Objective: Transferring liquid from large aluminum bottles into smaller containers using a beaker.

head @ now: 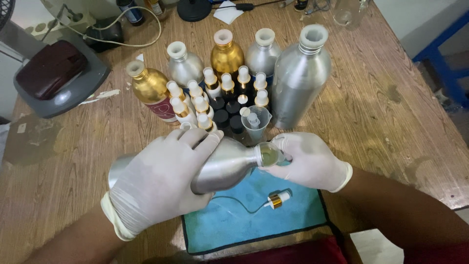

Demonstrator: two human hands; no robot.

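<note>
Both gloved hands were busy: the left hand (156, 183) gripped the tipped silver bottle (220, 166) around its smooth, probably slippery metal body, while the right hand (305, 161) clasped a small glass bottle (269, 155), likely fragile, at its mouth, above the blue cloth (254, 215).

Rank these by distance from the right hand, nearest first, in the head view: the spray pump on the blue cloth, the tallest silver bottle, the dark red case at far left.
From the right hand:
1. Spray pump, just below it on the blue cloth.
2. Tallest silver bottle, behind it.
3. Dark red case, far left corner.
</note>
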